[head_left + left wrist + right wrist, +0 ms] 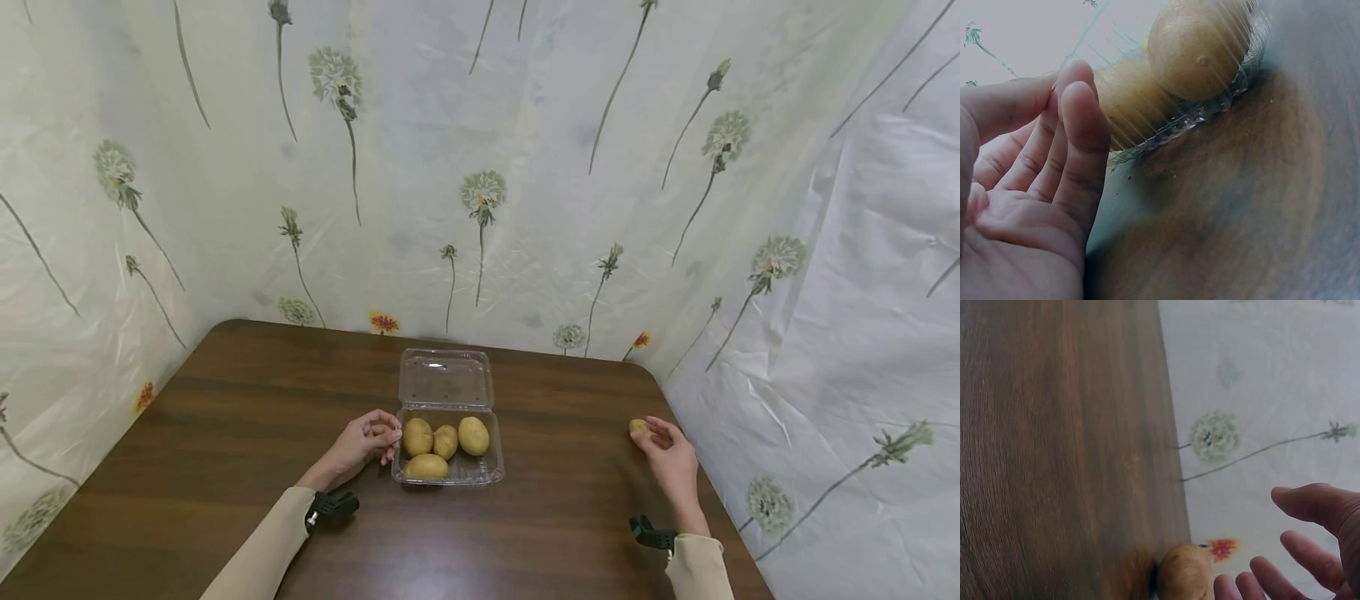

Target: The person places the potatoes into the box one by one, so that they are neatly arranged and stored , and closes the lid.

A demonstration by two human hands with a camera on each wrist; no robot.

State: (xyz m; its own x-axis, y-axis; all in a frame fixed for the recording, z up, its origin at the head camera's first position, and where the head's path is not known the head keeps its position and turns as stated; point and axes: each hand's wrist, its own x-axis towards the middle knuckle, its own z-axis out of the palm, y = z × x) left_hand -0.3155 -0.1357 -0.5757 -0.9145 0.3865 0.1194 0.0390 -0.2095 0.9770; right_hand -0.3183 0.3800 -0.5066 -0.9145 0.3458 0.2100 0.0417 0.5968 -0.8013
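Note:
A clear plastic clamshell container (480,482) lies on the table with its lid (446,379) folded back. Inside rest several potatoes (473,436), seen through the ribbed wall in the left wrist view. My left hand (365,442) pinches the container's left rim between thumb and fingertips. Far to the right, a single potato (638,426) sits on the table near its right edge. Beside that potato is my right hand (672,465). In the right wrist view its thumb and fingers (1310,544) are spread, with the potato (1185,575) by the fingertips rather than gripped.
The dark brown wooden table (555,533) has rounded far corners. A pale curtain (525,167) printed with dandelions hangs behind it and along both sides, close against the right edge.

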